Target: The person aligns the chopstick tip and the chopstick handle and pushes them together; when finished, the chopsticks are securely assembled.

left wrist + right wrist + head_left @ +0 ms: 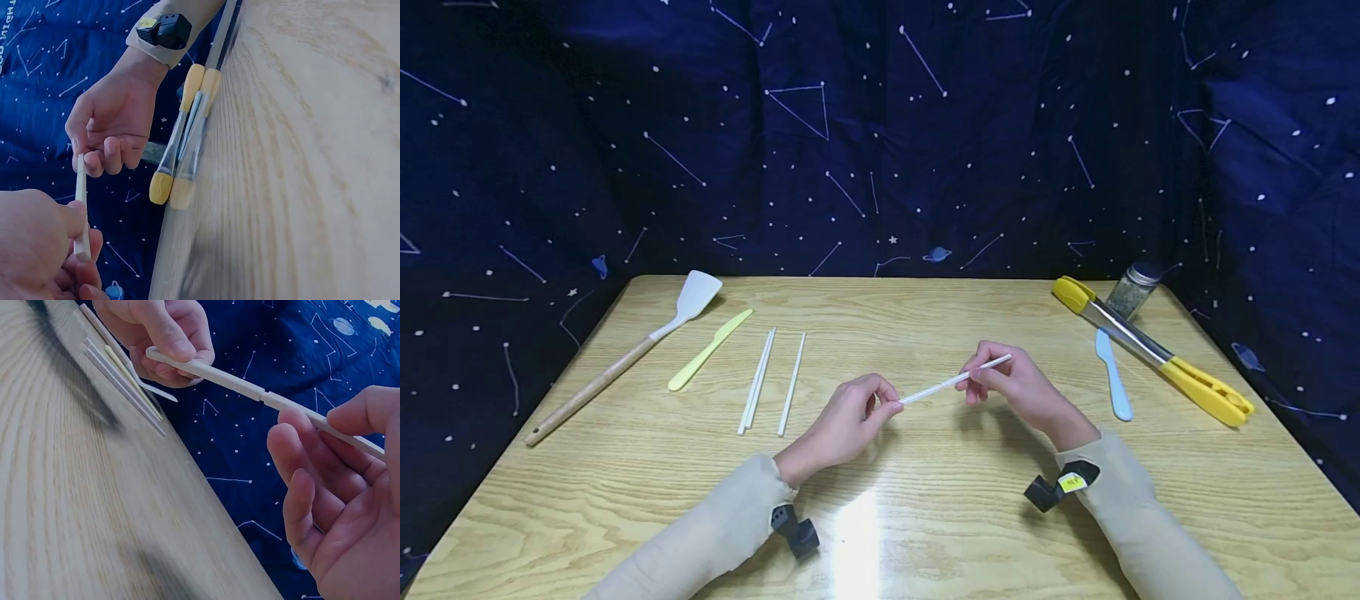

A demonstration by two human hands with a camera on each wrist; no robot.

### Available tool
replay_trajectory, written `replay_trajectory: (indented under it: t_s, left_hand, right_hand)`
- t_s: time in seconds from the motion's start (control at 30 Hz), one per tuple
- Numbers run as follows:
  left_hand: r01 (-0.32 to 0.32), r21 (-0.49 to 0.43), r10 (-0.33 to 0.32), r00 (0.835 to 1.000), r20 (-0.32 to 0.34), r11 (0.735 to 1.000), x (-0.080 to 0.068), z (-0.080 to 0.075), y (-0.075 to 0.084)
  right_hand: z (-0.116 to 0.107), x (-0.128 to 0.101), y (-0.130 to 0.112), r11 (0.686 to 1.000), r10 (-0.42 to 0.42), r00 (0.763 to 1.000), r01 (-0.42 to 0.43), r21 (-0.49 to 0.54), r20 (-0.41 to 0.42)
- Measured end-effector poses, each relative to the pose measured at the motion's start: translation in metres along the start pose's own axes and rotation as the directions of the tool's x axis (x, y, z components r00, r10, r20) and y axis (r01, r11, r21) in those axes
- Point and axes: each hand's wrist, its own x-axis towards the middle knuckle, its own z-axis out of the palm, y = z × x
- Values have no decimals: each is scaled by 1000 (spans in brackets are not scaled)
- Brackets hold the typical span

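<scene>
Both hands hold a thin white chopstick [934, 389] above the middle of the table. My left hand [850, 421] pinches its left end between thumb and fingers. Farther along toward the other end, my right hand [1026, 387] pinches it, with the tip sticking out past the thumb. A small notch or joint shows midway along the chopstick [231, 383] in the right wrist view. To the left of my left hand lie a single white chopstick [792, 385] and a close pair of white chopsticks [758, 379].
At left lie a pale yellow plastic knife [709, 351] and a white spatula [697, 293] with a wooden handle. On the right are a light blue plastic knife [1112, 375], yellow-tipped tongs [1131, 333] and a lidded glass jar [1132, 292]. A dark starry cloth [880, 167] hangs behind the table.
</scene>
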Motion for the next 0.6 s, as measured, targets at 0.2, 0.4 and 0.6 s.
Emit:
replay_trajectory:
  t_s: [0.2,0.4,0.6]
  left_hand:
    - [10,-20,-10,1000,15,1000,-1,1,1]
    - [35,-37,-34,999,28,999,-1,2,2]
    - [42,-59,-39,998,41,997,-2,2,4]
  right_hand:
    - [0,-2,0,1000,-7,1000,7,5,15]
    - [1,-1,5,1000,3,998,-5,30,67]
    - [3,-1,5,1000,-7,996,6,12,89]
